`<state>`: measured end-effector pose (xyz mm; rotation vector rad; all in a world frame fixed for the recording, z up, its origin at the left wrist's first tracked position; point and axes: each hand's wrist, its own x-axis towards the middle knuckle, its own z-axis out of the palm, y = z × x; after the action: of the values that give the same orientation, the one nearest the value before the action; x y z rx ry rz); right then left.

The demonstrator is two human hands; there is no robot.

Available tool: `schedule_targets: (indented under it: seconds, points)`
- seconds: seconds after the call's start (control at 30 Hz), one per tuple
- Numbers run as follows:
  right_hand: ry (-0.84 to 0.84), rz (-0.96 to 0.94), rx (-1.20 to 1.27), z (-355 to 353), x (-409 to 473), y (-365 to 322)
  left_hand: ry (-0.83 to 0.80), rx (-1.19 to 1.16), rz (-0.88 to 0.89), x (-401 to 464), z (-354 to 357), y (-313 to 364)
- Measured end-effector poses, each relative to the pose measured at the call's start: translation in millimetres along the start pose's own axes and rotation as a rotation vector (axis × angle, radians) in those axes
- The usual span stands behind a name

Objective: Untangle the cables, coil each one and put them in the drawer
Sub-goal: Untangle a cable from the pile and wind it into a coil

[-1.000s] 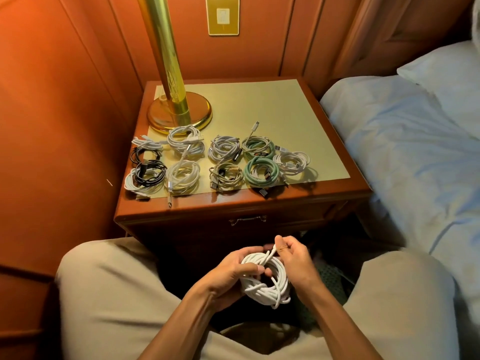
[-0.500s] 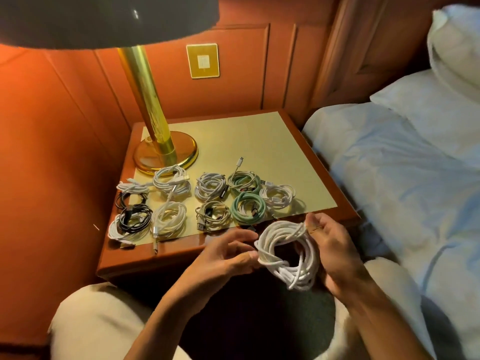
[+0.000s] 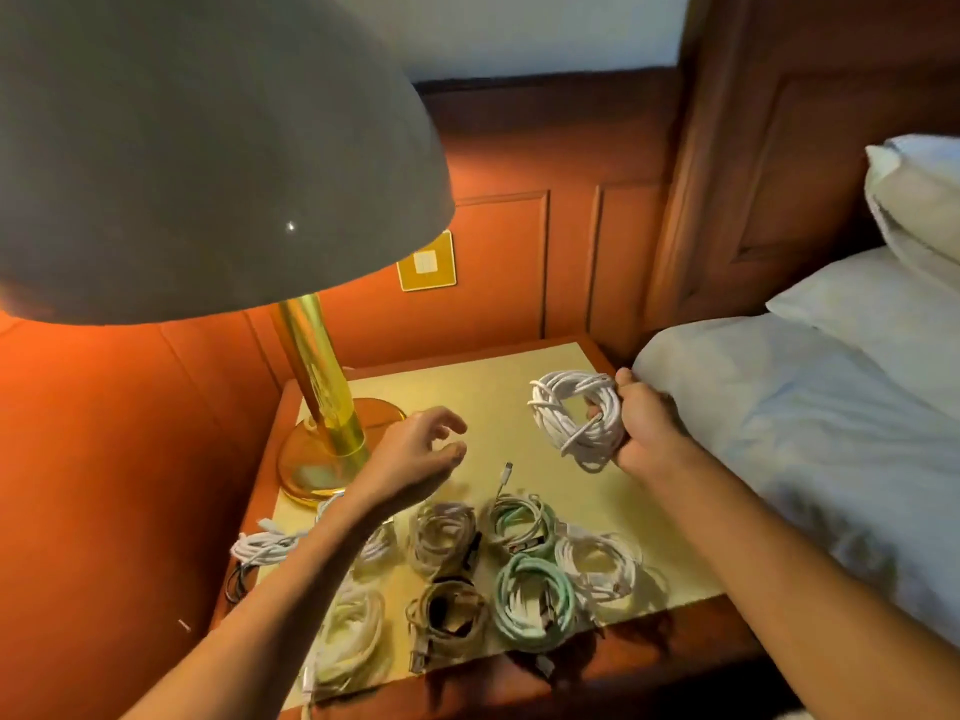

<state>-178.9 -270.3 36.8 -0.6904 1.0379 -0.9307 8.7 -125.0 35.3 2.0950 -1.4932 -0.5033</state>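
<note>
1. Since half a second ago, both hands are reaching out over the bedside table instead of hovering above the lap, and the left hand (image 3: pixel 415 454) is no longer touching the bundle.
2. Nearest the viewer, below and left of the gripped bundle, a mint-green coiled cable (image 3: pixel 535 602) is lying at the table's front edge, with a beige-and-black coiled cable (image 3: pixel 449 618) and a cream-white coiled cable (image 3: pixel 348 636) sitting to its left.
3. Just behind these, a white coiled cable (image 3: pixel 600 569), a green-and-white coiled cable (image 3: pixel 519 522) and a pale grey coiled cable (image 3: pixel 441 532) are forming a second row.
4. Partly hidden beneath the left forearm, a loose white cable (image 3: pixel 260 545) is resting near the table's left edge.
5. Left of the grip, the left hand is hanging over the yellow tabletop mat (image 3: pixel 498 402), fingers loosely curled and holding nothing.
6. Further back, the right hand (image 3: pixel 644 428) is clutching the thick white coiled cable (image 3: pixel 576 415), fingers wrapped through its loop, keeping it lifted above the mat.
7. Far left of the grip, the brass lamp base (image 3: pixel 332 444) is standing on the wooden bedside table (image 3: pixel 675 626), under a grey dome lampshade (image 3: pixel 208 148).
8. Right of the grip, a white-sheeted bed (image 3: pixel 805 433) is lying alongside.
</note>
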Motion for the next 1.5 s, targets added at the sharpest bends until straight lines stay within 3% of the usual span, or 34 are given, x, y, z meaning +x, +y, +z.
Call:
schedule_targets:
  seconds: [0.17, 0.33, 0.43, 0.57, 0.7, 0.8, 0.87, 1.17, 1.33, 1.5]
  points:
    - [0.166, -0.021, -0.631, 7, 75, 31, -0.037, 0.220, -0.033, 53, 22, -24]
    - [0.157, -0.503, -1.284, 12, 104, 28, -0.155, 0.414, -0.010, 92, 49, -46]
    - [0.145, -0.614, -1.467, 9, 117, 27, -0.197, 0.488, -0.025, 98, 65, -53]
    - [0.023, -0.439, -1.188, 1, 136, 27, -0.233, 0.464, -0.075, 101, 71, -56]
    - [0.007, -0.294, -0.593, -23, 136, 18, -0.273, 0.426, -0.118, 106, 64, -48]
    - [0.016, -0.198, -0.076, -62, 125, 14, -0.278, 0.268, -0.180, 105, 48, -36]
    - [-0.001, -0.137, 0.088, -85, 113, 15, -0.254, 0.136, -0.187, 98, 39, -23]
    - [0.060, -0.333, -0.126, -135, -9, 55, 0.050, -0.085, 0.014, 11, 27, 17]
    - [0.016, -0.425, -0.200, -158, -94, 97, -0.090, -0.601, -0.032, -86, 22, 32]
    - [0.015, -0.158, -0.214, -166, -152, 153, -0.179, -0.908, -0.171, -185, 54, 29]
